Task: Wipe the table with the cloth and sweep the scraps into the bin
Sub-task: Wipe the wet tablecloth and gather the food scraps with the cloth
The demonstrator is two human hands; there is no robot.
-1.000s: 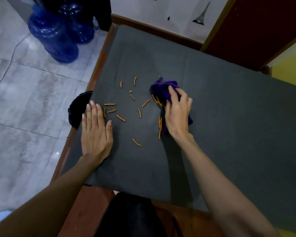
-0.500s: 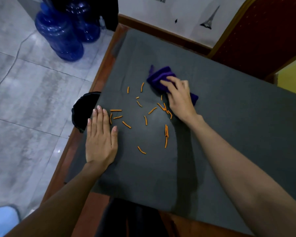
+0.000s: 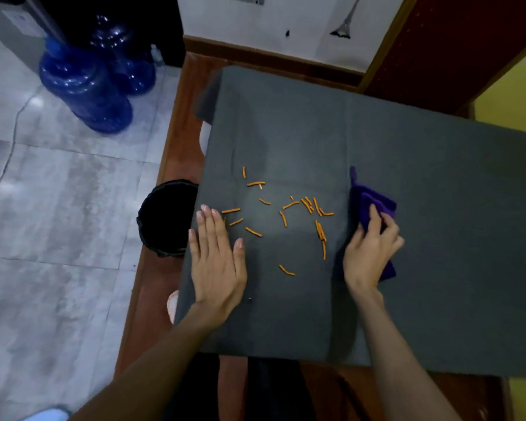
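Several scraps (image 3: pixel 286 218) may miss the bin (image 3: pixel 167 218): right hand (image 3: pixel 369 250) grips cloth (image 3: pixel 374 205) beyond them, left hand (image 3: pixel 216 262) flat, empty.

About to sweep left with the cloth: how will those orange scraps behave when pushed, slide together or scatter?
The orange scraps are thin, short sticks, so probably very light and easy to push. Being rod-shaped, some may roll or skip ahead of the purple cloth rather than slide. The grey table cover looks like matte fabric, so a few could drag and slip under the cloth's edge.
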